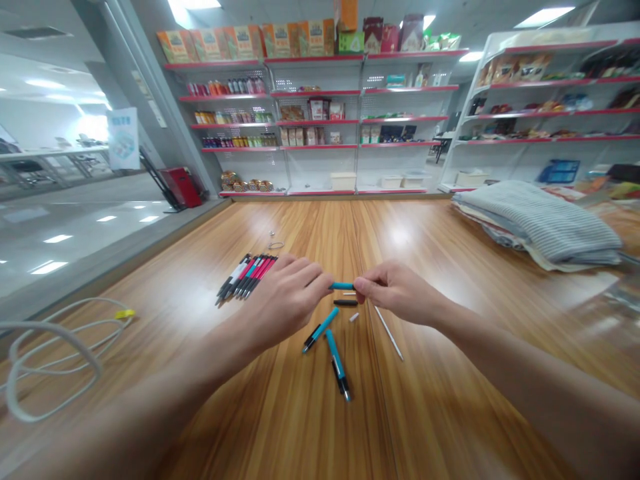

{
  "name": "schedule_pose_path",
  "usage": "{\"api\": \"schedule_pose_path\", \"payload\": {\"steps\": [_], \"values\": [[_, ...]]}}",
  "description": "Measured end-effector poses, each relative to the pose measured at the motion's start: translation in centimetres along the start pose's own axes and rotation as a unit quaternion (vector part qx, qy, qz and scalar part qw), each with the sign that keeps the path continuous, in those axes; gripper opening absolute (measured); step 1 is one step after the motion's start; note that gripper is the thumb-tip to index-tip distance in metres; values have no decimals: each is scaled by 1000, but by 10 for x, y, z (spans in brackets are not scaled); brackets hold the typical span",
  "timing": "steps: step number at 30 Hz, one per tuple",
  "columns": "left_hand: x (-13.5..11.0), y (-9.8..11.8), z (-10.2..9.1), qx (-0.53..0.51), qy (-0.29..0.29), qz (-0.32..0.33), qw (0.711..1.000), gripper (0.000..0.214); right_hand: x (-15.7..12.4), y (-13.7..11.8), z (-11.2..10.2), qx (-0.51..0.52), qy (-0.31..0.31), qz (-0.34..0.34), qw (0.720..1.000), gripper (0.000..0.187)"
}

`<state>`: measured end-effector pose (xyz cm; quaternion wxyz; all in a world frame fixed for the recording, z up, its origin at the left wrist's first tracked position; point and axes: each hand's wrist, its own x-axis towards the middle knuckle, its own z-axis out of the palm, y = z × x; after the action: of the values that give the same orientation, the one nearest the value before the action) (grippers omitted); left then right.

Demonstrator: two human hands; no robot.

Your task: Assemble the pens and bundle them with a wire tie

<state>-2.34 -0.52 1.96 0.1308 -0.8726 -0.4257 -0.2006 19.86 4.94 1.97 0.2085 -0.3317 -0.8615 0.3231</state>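
Pen row (246, 275) left of barrel piece (343, 285); two pens (338, 363) before it; folded cloths (540, 223) far right.

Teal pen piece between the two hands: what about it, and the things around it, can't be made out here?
All in the head view:
- Teal pen piece: both ends are hidden under fingertips of the left hand and the right hand.
- Small metal bits: too small to identify.
- White cable: cut off by the left edge.
- Shelf packages: print too small.

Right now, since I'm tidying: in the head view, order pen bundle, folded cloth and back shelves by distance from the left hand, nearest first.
1. Pen bundle, just left of the left hand.
2. Folded cloth, on the table, right side.
3. Back shelves, beyond the table.
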Motion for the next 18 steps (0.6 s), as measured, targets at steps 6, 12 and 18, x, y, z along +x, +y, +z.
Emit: {"api": "schedule_pose_path", "payload": {"steps": [6, 12, 18], "values": [[-4, 3, 5, -65, -116, -60, 989, 19, -2, -1, 5, -29, 28, -21, 999, 34], [0, 10, 1, -31, -20, -22, 999, 19, -1, -5, 0, 14, -5, 7, 1000, 40], [-5, 6, 11, -182, -45, -88, 978, 21, -3, -7, 0, -63, 64, -43, 995, 21]]}}
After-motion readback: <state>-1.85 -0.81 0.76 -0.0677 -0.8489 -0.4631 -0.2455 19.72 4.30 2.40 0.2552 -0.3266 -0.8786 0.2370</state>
